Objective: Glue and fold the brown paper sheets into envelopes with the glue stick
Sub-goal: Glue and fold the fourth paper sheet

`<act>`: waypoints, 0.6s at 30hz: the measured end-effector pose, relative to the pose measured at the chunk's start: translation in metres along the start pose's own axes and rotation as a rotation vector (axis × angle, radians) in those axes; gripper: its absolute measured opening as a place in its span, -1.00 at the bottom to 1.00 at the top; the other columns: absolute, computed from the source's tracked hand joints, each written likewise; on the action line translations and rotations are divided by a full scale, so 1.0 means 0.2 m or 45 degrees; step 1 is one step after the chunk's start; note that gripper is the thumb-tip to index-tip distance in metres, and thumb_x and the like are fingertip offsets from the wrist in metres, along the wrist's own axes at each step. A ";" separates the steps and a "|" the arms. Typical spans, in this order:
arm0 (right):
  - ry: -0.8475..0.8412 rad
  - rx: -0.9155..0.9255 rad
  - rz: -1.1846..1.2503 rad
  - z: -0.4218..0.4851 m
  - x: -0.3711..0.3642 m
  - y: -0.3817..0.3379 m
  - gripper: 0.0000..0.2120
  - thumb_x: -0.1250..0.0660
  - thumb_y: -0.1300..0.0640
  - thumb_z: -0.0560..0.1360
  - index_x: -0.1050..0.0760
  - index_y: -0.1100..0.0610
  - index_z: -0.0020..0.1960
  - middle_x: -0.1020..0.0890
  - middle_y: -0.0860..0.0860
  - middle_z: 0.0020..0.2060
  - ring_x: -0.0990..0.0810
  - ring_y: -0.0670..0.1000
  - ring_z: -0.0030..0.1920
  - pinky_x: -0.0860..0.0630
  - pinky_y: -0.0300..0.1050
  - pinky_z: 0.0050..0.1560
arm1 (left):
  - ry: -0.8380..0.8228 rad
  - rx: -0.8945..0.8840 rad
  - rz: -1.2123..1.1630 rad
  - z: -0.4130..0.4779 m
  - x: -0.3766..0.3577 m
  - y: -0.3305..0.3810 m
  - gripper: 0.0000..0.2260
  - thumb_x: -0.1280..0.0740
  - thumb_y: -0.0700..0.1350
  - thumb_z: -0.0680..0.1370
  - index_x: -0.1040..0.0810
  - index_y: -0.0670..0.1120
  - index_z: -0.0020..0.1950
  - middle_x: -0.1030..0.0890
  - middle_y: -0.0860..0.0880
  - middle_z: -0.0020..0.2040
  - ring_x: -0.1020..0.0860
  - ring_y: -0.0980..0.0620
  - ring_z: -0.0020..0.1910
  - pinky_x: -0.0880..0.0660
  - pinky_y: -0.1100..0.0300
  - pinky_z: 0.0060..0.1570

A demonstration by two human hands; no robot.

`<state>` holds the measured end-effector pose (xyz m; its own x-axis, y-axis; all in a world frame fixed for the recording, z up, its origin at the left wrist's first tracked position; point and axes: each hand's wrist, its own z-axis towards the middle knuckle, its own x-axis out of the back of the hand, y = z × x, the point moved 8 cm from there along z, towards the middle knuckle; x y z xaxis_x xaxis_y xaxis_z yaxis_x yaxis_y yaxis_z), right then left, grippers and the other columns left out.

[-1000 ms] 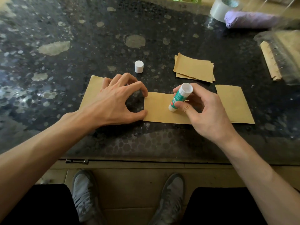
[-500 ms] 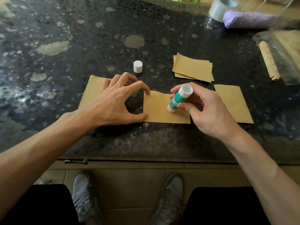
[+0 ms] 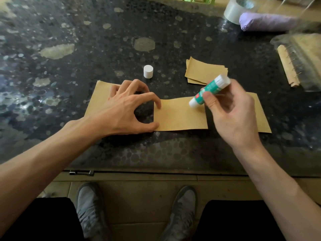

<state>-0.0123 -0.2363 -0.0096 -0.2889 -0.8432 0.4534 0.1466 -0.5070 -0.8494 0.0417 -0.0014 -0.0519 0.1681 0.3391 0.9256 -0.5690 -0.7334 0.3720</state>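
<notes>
Glue stick, gripped by the right hand's curled fingers, slants tip down-left over the brown paper sheet, flatter than before, while the left hand's arched fingertips pin that sheet.

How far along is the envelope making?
Done, apparently: a small stack of brown pieces lies behind. In hand: the cap is off, the right hand grips the glue stick at the middle sheet, which the left hand pins at its edge. Left: folding it, plus the left sheet and the right sheet.

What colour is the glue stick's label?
Green, with white ends on the glue stick; head view.
</notes>
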 end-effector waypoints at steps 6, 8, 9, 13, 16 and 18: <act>-0.095 -0.038 0.133 -0.01 0.00 0.00 -0.79 -0.41 0.19 0.63 -0.56 0.22 0.24 -0.71 0.03 0.08 -0.70 -0.04 0.13 -0.62 -0.19 0.14 | 0.006 0.006 -0.013 0.00 0.00 0.00 -0.52 -0.31 0.46 0.37 -0.48 0.35 0.25 -0.32 0.16 0.24 -0.25 0.10 0.35 -0.10 0.08 0.31; -0.217 -0.007 0.122 -0.03 -0.06 -0.03 -0.77 -0.42 0.18 0.63 -0.56 0.18 0.27 -0.71 0.01 0.08 -0.70 -0.01 0.13 -0.62 -0.13 0.16 | 0.006 0.003 -0.013 0.00 0.00 0.00 -0.52 -0.31 0.46 0.37 -0.48 0.36 0.25 -0.32 0.16 0.24 -0.24 0.11 0.35 -0.08 0.09 0.31; -0.275 0.007 0.081 -0.04 -0.09 -0.04 -0.75 -0.42 0.16 0.63 -0.56 0.15 0.29 -0.70 -0.01 0.08 -0.70 0.00 0.14 -0.63 -0.10 0.17 | 0.008 0.001 -0.014 0.00 0.00 0.00 -0.52 -0.31 0.46 0.37 -0.48 0.36 0.25 -0.32 0.17 0.23 -0.23 0.12 0.34 -0.08 0.09 0.30; -0.424 0.038 -0.125 -0.09 -0.16 -0.05 -0.72 -0.41 0.02 0.63 -0.54 0.03 0.31 -0.65 -0.12 0.12 -0.64 -0.05 0.18 -0.61 -0.06 0.18 | 0.017 0.007 -0.008 0.00 0.00 0.00 -0.51 -0.30 0.47 0.36 -0.48 0.36 0.25 -0.31 0.17 0.22 -0.23 0.11 0.35 -0.10 0.07 0.31; -0.423 0.028 -0.230 -0.10 -0.20 -0.05 -0.70 -0.41 -0.07 0.61 -0.52 -0.01 0.29 -0.63 -0.18 0.12 -0.61 -0.16 0.18 -0.59 -0.19 0.17 | 0.008 0.015 -0.011 0.01 -0.01 -0.01 -0.50 -0.29 0.48 0.35 -0.48 0.36 0.24 -0.32 0.16 0.23 -0.24 0.09 0.36 -0.10 0.06 0.30; -0.352 0.050 -0.287 -0.11 -0.22 -0.07 -0.62 -0.47 -0.15 0.55 -0.53 -0.01 0.27 -0.62 -0.21 0.11 -0.60 -0.20 0.15 -0.57 -0.30 0.13 | 0.008 0.012 -0.019 0.01 -0.01 -0.01 -0.49 -0.28 0.49 0.34 -0.48 0.36 0.24 -0.33 0.15 0.23 -0.24 0.08 0.36 -0.11 0.05 0.30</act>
<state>-0.0225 -0.1885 -0.0230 -0.0518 -0.7232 0.6887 0.1464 -0.6877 -0.7111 0.0427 -0.0020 -0.0542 0.1714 0.3535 0.9196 -0.5589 -0.7338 0.3863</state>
